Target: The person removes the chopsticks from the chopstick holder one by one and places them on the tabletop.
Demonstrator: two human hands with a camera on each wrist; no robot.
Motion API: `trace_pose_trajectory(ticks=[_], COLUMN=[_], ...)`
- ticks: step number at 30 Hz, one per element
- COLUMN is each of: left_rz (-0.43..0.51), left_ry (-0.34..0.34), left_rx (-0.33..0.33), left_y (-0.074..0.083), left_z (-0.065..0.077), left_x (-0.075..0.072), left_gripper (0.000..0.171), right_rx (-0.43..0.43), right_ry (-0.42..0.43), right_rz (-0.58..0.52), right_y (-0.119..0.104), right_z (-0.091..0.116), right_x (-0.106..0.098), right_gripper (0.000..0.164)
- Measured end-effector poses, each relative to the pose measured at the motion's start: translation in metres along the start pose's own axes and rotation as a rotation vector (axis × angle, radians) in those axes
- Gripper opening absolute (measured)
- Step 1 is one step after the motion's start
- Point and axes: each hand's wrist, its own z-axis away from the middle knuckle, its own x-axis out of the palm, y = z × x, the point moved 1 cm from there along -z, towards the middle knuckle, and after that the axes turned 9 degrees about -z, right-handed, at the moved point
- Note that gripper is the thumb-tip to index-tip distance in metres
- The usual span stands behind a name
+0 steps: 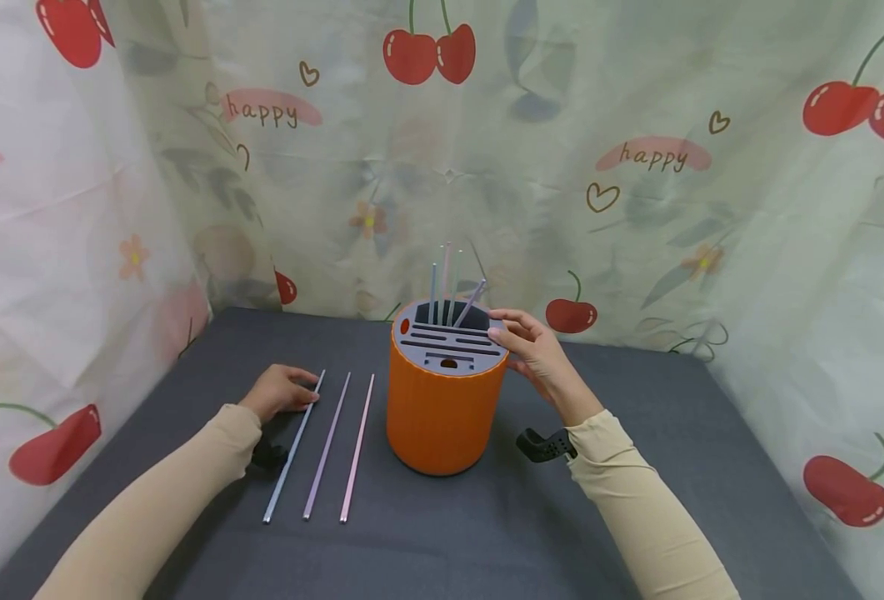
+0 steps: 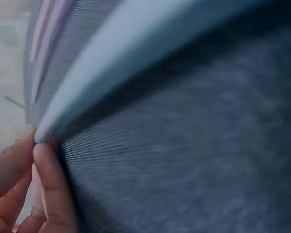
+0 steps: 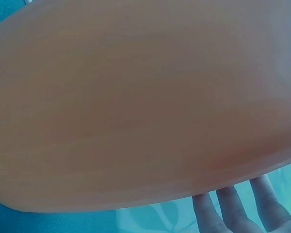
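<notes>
In the head view, three slim chopsticks lie side by side on the dark cloth: a light-blue chopstick (image 1: 292,454), a purple chopstick (image 1: 327,450) and a pink chopstick (image 1: 357,450). My left hand (image 1: 280,392) pinches the light-blue one near its far, thinner end; thumb and forefinger (image 2: 51,167) meet at its tip in the left wrist view. My right hand (image 1: 539,354) grips the right rim of an orange utensil holder (image 1: 442,417), thumb on the grey slotted top. Its orange wall fills most of the right wrist view, fingers (image 3: 235,211) along its edge.
Several thin sticks (image 1: 445,283) stand in the holder's rear opening, one purple stick (image 1: 471,302) leaning right. Dark grey cloth (image 1: 636,433) covers the table. A patterned curtain (image 1: 442,167) with cherries hangs behind and on both sides.
</notes>
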Motion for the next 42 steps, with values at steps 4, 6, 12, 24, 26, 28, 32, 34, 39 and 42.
trace_pose_trajectory(ticks=[4,6,12,24,26,28,32,34,39,42], left_rz=[-0.035,-0.049,-0.067,-0.084,-0.084,-0.082,-0.056,-0.031,0.066,0.156], left_ry=[0.024,0.028,0.044,0.057,0.061,0.059,0.047,0.034,0.003,-0.017], left_rx=[-0.02,-0.026,-0.069,-0.105,-0.112,-0.112,-0.109,-0.1,-0.03,0.071], left_y=[0.001,0.003,0.006,0.01,0.01,0.011,0.012,0.013,0.033,0.066], left_z=[0.0,0.001,0.001,0.004,0.005,0.007,0.007,0.005,0.004,0.011], left_x=[0.003,0.003,0.006,0.008,0.008,0.008,0.007,0.005,-0.006,-0.014], left_gripper=[0.043,0.044,0.044,0.044,0.043,0.043,0.043,0.043,0.048,0.051], right_rx=[-0.003,-0.003,0.003,0.004,0.009,0.013,0.014,0.012,0.007,0.005], right_ry=[-0.004,-0.004,0.004,0.001,0.002,0.002,0.0,0.0,-0.003,-0.003], right_rz=[0.005,0.007,0.009,0.001,0.003,0.006,0.018,0.023,0.02,0.017], right_y=[-0.001,-0.001,0.0,0.001,0.001,0.001,0.0,0.0,0.0,0.0], right_z=[0.0,0.0,0.0,0.001,0.0,0.0,0.0,0.0,-0.001,0.0], right_x=[0.0,0.0,0.0,-0.001,-0.001,-0.001,-0.001,-0.001,-0.001,-0.001], right_gripper=[0.036,0.037,0.035,0.034,0.034,0.036,0.037,0.038,0.038,0.038])
